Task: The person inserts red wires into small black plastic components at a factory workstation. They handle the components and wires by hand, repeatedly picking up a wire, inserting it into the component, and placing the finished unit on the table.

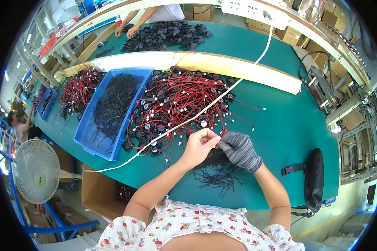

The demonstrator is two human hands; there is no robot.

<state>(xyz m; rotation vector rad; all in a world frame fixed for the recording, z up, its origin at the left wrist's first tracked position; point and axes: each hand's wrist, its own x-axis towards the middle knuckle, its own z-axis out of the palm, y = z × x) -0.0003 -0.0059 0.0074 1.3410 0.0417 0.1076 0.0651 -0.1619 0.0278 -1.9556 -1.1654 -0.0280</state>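
My bare left hand (200, 146) is closed, thumb and forefinger pinched together at the fingertips. What they hold is too small to make out. Fingertip to fingertip with it, my right hand (240, 151) wears a grey striped glove and has its fingers curled in. A bit of red wire shows beside the gloved fingers, but their grip is hidden. Under both hands lies a loose bunch of thin black strips (218, 175) on the green table. Just beyond them spreads a heap of small black fans (155, 119) with red wires (188, 94) and white connectors.
A blue tray (87, 140) of black strips stands left of the heap, with another red-wired pile (80, 90) beyond. A white cable (197, 113) hangs across the table. A black pouch (314, 180) lies right. Behind a pale barrier (238, 71), another person's hands (132, 31) touch black parts.
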